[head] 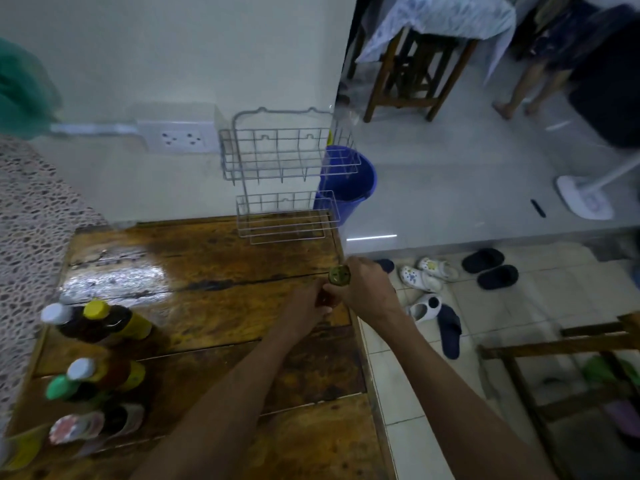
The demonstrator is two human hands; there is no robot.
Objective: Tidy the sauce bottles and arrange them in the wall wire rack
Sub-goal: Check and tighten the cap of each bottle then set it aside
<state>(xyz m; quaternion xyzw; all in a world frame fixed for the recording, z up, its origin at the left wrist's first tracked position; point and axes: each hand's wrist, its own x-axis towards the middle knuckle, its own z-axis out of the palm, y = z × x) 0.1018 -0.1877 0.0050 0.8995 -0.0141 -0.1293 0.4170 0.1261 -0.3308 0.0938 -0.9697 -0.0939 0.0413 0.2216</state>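
A two-tier wire rack (287,174) hangs on the white wall above the far right of the wooden table (207,271); both tiers hold nothing. At the table's right edge, both hands hold one dark sauce bottle with a green-yellow cap (339,274). My right hand (367,289) wraps its upper part, and my left hand (304,313) grips its lower body. Several more sauce bottles stand at the table's left: a dark one with a yellow cap (104,317), one with a white cap (57,315), a green-capped one (60,388) and a pink-lidded one (76,427).
A wall socket (178,136) sits left of the rack. A blue bucket (349,185) stands on the floor behind it. Shoes and sandals (450,282) lie on the tiles to the right. A wooden stool (571,344), a fan base (585,199) and a person's bare legs (523,88) lie beyond.
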